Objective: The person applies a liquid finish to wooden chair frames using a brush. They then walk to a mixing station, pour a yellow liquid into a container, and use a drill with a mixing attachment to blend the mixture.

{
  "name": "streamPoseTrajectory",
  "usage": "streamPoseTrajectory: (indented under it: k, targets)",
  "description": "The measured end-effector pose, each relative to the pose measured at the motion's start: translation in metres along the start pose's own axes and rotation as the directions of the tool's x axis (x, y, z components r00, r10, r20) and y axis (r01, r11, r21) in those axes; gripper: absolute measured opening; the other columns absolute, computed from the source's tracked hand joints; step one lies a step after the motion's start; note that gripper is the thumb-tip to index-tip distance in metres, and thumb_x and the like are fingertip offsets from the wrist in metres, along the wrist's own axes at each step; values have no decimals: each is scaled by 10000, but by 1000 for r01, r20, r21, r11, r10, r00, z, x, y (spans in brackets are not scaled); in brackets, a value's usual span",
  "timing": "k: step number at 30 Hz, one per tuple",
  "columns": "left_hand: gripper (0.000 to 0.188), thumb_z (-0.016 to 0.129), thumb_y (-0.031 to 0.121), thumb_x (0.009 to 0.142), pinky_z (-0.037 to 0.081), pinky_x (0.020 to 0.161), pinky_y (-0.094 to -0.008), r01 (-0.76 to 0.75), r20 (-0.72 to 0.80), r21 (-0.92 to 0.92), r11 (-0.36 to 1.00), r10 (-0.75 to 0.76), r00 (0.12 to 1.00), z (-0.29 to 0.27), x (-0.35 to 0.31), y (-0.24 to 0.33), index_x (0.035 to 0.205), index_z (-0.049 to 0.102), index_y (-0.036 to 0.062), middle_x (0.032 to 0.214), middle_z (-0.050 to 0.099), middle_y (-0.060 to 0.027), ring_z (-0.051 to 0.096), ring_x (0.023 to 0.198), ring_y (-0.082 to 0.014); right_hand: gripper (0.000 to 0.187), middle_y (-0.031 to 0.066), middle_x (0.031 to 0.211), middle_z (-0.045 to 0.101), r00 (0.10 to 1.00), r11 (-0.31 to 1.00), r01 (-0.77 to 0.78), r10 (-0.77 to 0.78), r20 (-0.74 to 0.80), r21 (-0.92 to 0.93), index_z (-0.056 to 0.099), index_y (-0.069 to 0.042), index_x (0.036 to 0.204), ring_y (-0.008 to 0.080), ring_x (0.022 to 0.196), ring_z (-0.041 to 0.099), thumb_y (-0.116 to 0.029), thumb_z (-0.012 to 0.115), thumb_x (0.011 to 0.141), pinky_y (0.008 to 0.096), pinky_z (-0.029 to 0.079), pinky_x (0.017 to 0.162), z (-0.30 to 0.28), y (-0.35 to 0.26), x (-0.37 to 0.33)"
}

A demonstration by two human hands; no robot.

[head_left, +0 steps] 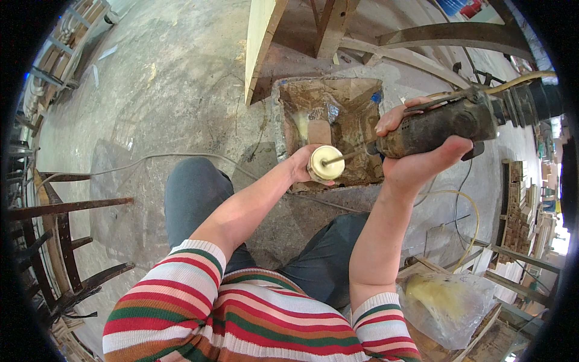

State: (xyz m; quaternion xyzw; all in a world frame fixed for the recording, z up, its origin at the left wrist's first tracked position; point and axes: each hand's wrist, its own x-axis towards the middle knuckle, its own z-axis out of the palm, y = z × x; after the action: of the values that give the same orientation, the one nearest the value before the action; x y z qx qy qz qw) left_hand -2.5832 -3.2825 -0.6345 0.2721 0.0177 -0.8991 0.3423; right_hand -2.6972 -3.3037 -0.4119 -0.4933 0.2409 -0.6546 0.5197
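My right hand [431,151] is closed around the body of a dark, dusty handheld power tool [443,127] with a lever along its top. A thin metal rod [353,157] runs leftward from the tool's front end. The rod meets the middle of a short, round, pale-yellow piece [329,171]; whether this is a cup or a solid drum I cannot tell. My left hand [304,161] grips that piece from its left side, its fingers mostly hidden behind it. Both hands are above a worn box [279,123] on the floor, which holds brown dusty material and crumpled clear scraps.
Wooden frame pieces [446,36] stand beyond the box, with a pale board [259,48] upright beside them. A yellow hose [476,223] and a grey cable [181,154] cross the floor. Dark wooden legs [66,211] jut in at left. A clear plastic bag [449,304] lies at lower right.
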Motion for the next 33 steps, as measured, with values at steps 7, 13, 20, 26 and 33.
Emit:
streamPoseTrajectory:
  k: [7,13,20,26,33]
  targets:
    - [331,362,328,904,462,783,-551,-20,19,-29,999,20,1000,-2,-1,0,1118,509,122,1047,580,-158,573,953,-354,810,107,565,510,1000,999,-2,2,-2,-36,497,37,874,197,479,500,-746,479,665,277,394,457,2,-3,1]
    - [325,357,320,907,470,772,-545,-16,25,12,1000,16,1000,1,-1,-1,1115,508,121,1039,582,-160,576,948,-351,808,107,559,510,1000,1000,-3,3,-20,-30,501,33,862,196,473,494,-751,464,671,275,389,457,0,-1,0]
    - [316,363,324,907,468,778,-543,-11,41,13,1000,10,999,1,-1,0,1106,512,130,1033,585,-157,580,943,-349,800,102,551,499,1000,1000,-4,4,-7,-18,507,32,866,200,466,490,-744,468,675,282,387,447,0,-3,1]
    - [309,376,329,903,465,781,-544,-8,27,17,1000,8,1000,0,-1,0,1105,514,139,1039,586,-146,579,946,-344,789,98,544,491,999,1000,19,-20,-27,-22,515,27,859,202,463,488,-740,466,677,287,382,436,-1,-3,2]
    - [302,382,328,903,465,780,-550,-18,3,45,999,18,1000,3,-3,1,1100,515,140,1028,588,-139,580,945,-336,792,101,542,494,1000,1000,14,-14,-19,-25,523,22,853,200,465,487,-747,457,677,288,385,443,-1,-5,2]
